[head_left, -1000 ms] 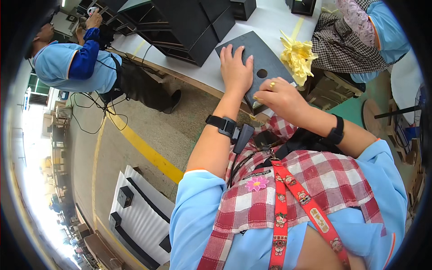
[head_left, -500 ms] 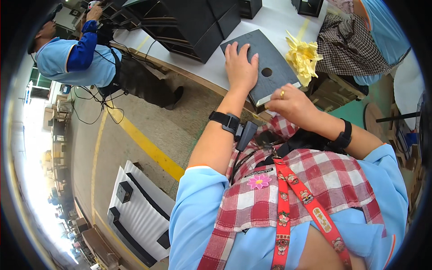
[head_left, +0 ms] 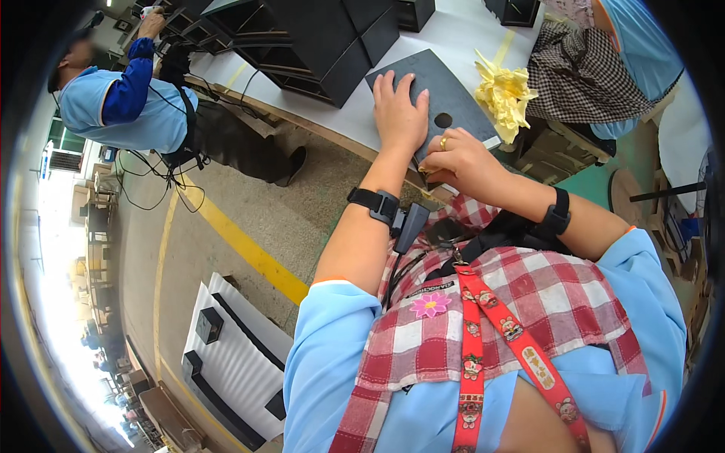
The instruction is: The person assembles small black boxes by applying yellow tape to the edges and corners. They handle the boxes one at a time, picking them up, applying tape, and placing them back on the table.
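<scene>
A dark grey flat box or panel [head_left: 445, 83] with a round hole lies on the white-topped table, near its front edge. My left hand [head_left: 400, 113] rests flat on its left part, fingers spread and pressing on the top. My right hand [head_left: 462, 162] is at the near edge, its fingers pinched together by the near left corner. A small tan bit shows at the fingertips, too hidden to name. A short whitish strip [head_left: 492, 142] of the near edge is visible right of that hand. Touching the panel's right side is a crumpled yellow paper-like bundle [head_left: 504, 94].
Black open-fronted cabinets [head_left: 302, 45] stand stacked on the table [head_left: 445, 34] at the back left. A person [head_left: 136, 106] works at far left; another in a checked apron [head_left: 570, 75] is at right. White sheets with black pieces [head_left: 238, 359] lie low at left.
My right hand has slid left along the panel's near edge to its near left corner, exposing the edge's right end. My left hand has stayed flat on the panel.
</scene>
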